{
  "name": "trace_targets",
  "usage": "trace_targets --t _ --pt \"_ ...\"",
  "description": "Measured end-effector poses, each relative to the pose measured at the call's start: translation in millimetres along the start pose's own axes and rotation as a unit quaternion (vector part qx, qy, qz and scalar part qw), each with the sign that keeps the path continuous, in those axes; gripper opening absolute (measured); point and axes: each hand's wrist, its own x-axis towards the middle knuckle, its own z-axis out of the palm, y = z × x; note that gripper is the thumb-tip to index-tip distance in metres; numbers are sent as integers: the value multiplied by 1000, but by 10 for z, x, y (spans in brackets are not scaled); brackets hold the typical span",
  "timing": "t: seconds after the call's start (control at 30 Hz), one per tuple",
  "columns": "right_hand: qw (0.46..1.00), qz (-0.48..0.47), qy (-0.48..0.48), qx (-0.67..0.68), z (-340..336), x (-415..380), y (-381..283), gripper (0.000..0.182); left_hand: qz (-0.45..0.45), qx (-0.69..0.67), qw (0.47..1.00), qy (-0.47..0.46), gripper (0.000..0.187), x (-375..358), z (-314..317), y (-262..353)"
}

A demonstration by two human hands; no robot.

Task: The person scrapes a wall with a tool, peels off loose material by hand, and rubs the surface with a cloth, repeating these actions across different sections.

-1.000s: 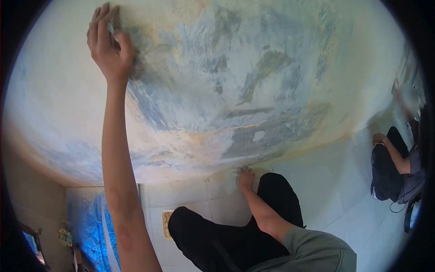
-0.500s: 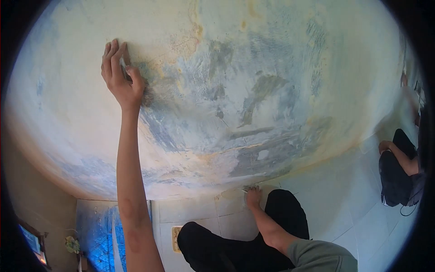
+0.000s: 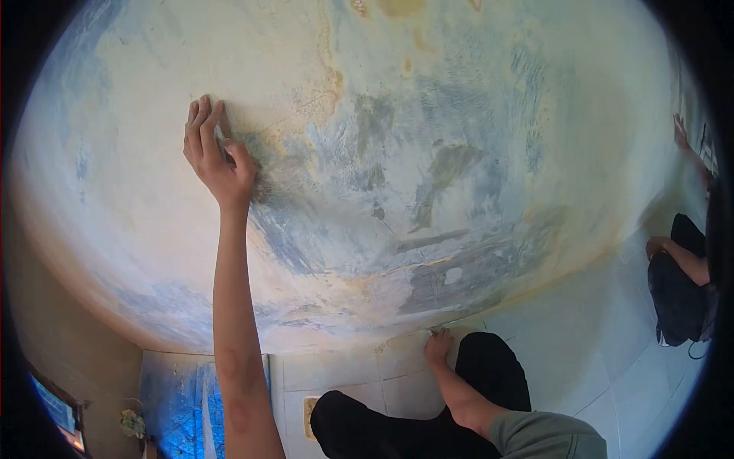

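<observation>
A pale, patchy wall (image 3: 336,206), with grey-blue and yellowish areas of worn paint or filler, fills most of the view. Against its left part presses my left hand (image 3: 218,157), palm to the wall, fingers together and bent, thumb drawn in. Whatever lies under that palm is hidden. My right hand (image 3: 437,346) is low down, where the wall meets the tiled floor, beside my bent knee (image 3: 493,367). Its fingers are closed around something small and pale at the fingertips, too small to name.
A blue sheet (image 3: 180,402) lies at lower left, near a small yellowish tray (image 3: 310,417). Flowers (image 3: 132,423) and a screen-like object (image 3: 53,405) stand at the left edge. On the right another person (image 3: 677,279) crouches, one hand raised to the wall.
My left hand shows lower and slightly right in the view, still against the wall. The whole view has shifted down and right. The other person's raised hand shows more clearly.
</observation>
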Motion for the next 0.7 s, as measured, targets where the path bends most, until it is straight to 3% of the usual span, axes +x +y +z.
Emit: trace_targets --t 0.17,0.27,0.33,0.43,0.7 --pt "999 -20 -39 0 170 49 -11 22 3 3 1000 6 50 -2 5 -17" --pt "998 -9 -27 57 203 78 -15 22 7 3 1000 9 49 -6 17 -29" --pt "997 -17 30 68 60 81 -2 21 12 3 1000 13 49 -11 14 -46" --pt "996 -54 2 64 -61 72 34 22 10 14 1000 10 49 -10 23 -38" --pt "999 -22 -17 41 84 59 26 18 9 7 1000 10 48 -6 23 -31"
